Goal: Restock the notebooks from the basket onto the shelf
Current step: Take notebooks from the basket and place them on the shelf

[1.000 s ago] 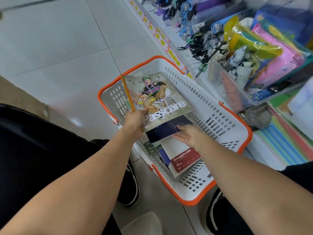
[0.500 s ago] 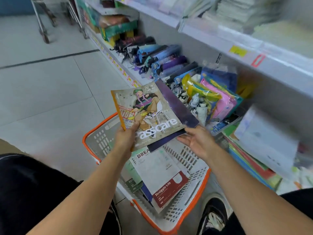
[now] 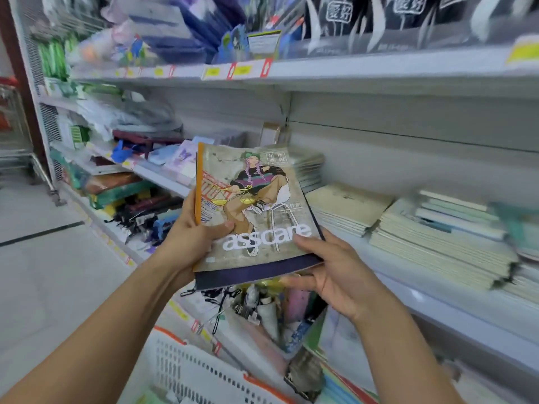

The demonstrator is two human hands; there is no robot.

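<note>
I hold two notebooks stacked together at chest height in front of the shelf [image 3: 408, 290]. The top one is an illustrated notebook [image 3: 250, 211] with a seated figure and white lettering; under it lies a dark purple notebook [image 3: 256, 272]. My left hand [image 3: 192, 240] grips the stack's left edge, thumb on the cover. My right hand [image 3: 326, 269] holds the lower right corner, thumb on top and fingers beneath. The white basket with the orange rim [image 3: 204, 371] stands below, at the bottom of the view; its contents are hidden.
Stacks of pale notebooks [image 3: 437, 237] lie on the shelf to the right of my hands. A higher shelf [image 3: 379, 71] carries folders and price tags. Pouches and small stationery [image 3: 262, 310] fill the lower shelf. Tiled floor [image 3: 43, 272] spreads left.
Both hands have lifted the two notebooks out of the basket up to shelf height. My right hand has closed on the stack's lower right corner. The view has swung upward.
</note>
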